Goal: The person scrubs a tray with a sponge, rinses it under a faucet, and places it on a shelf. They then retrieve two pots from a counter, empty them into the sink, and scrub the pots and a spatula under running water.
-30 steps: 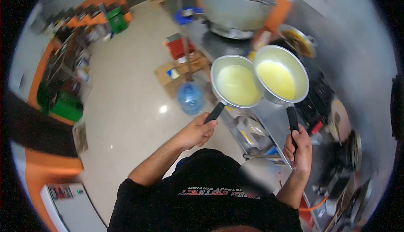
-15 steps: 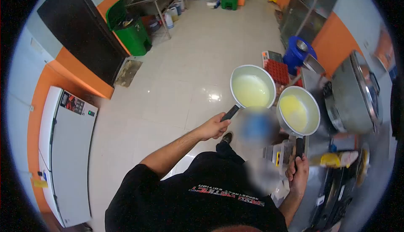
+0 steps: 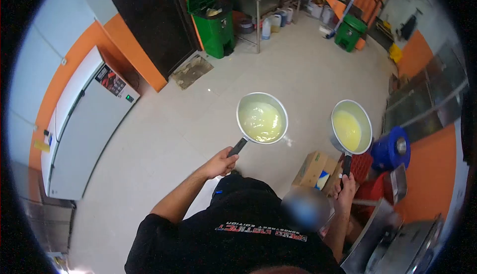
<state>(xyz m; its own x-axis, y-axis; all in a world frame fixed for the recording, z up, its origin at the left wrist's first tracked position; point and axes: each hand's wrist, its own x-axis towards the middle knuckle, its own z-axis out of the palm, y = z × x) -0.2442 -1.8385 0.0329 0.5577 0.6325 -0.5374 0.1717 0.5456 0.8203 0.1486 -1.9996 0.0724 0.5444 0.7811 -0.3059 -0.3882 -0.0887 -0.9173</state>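
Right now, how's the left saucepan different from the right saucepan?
The left saucepan holds liquid with bright glints; the right saucepan holds liquid that looks smoother. In the picture, the left saucepan's handle slants down-left; the right saucepan's handle points nearly straight down. Both are silvery, with black handles and pale yellow liquid.

Looks like smooth metal on the left pan (image 3: 259,98) and right pan (image 3: 351,106), kinda satin inside. Reads as matt plastic on the left handle (image 3: 238,146) and right handle (image 3: 347,164). Looks properly wet and glossy across the liquid (image 3: 262,122) in the left pan. Seems to be matt cloth for the shirt (image 3: 228,249), dull cardboard for the box (image 3: 310,168), smooth plastic for the open bin (image 3: 212,31) and tub (image 3: 383,154), and shiny tile on the floor (image 3: 159,140).
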